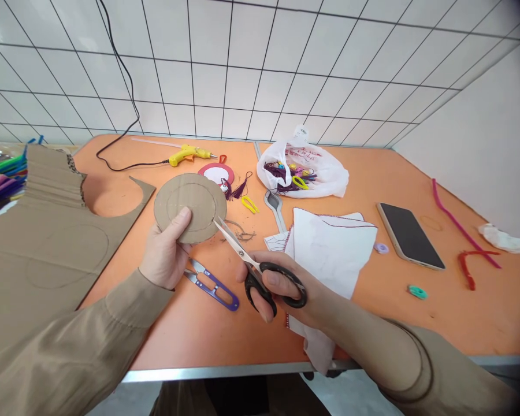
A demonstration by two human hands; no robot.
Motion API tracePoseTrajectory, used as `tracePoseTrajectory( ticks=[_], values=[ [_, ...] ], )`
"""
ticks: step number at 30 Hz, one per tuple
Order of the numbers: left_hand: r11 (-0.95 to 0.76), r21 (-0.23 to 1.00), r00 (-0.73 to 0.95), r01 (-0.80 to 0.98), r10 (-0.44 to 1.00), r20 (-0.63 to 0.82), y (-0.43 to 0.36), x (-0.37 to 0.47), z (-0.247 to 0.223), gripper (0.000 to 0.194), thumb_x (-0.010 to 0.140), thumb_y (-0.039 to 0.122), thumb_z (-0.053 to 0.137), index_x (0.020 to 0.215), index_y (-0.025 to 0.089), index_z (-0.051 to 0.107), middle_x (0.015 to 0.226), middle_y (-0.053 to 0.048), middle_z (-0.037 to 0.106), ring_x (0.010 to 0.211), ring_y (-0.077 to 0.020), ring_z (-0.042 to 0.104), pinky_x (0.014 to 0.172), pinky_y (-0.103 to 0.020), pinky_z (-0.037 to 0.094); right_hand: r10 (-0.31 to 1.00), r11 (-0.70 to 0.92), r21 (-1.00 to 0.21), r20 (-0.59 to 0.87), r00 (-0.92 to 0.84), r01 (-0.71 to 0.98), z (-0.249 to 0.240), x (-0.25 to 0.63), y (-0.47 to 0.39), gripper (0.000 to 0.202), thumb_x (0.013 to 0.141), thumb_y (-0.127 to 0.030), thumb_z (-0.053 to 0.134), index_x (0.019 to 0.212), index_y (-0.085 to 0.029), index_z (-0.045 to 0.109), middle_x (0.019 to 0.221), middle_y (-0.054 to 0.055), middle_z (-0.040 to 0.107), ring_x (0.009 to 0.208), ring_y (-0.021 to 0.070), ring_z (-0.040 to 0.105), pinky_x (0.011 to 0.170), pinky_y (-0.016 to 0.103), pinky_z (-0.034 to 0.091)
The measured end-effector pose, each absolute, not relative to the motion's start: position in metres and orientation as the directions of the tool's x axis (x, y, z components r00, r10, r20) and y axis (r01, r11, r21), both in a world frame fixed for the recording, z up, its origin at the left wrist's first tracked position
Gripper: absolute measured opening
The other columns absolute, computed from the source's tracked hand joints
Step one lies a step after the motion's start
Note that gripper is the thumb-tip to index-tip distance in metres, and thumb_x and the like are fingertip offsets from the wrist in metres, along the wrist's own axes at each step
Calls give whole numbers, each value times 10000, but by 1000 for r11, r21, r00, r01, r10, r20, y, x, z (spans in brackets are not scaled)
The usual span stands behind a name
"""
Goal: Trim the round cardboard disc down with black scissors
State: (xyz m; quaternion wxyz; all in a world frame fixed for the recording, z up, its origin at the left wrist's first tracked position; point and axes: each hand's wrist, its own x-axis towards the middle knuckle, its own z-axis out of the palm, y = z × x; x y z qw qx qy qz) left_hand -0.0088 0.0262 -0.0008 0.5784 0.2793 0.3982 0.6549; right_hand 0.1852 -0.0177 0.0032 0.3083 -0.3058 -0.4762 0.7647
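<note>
My left hand (167,251) grips a round cardboard disc (199,202) at its lower left, the thumb lying on top. A smaller circle is drawn inside the disc's edge. In my right hand (281,283) are black-handled scissors (241,253), fingers through the loops. Their blades are slightly parted, and the tips meet the disc's right edge, near the drawn line. Purple thread snips (219,292) lie on the table just below the disc, between my two hands.
Cut cardboard (60,248) covers the left side. A yellow glue gun (190,154), a red-rimmed disc (225,171) and a plastic bag (329,173) lie behind. White cloth (333,248), a phone (411,236) and pipe cleaners (463,222) are on the right.
</note>
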Motion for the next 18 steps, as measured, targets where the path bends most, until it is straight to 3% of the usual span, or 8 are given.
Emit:
tracePoseTrajectory(
  ticks=[18],
  values=[
    [145,760,-10,-633,981,-195,15,0,-3,245,757,180,709,1002,177,694,999,-85,759,1178,-284,602,878,-370,582,844,-243,-951,-111,-525,-191,0,182,-18,440,773,-574,659,892,-162,559,530,-1,614,470,123,465,495,249,314]
  ],
)
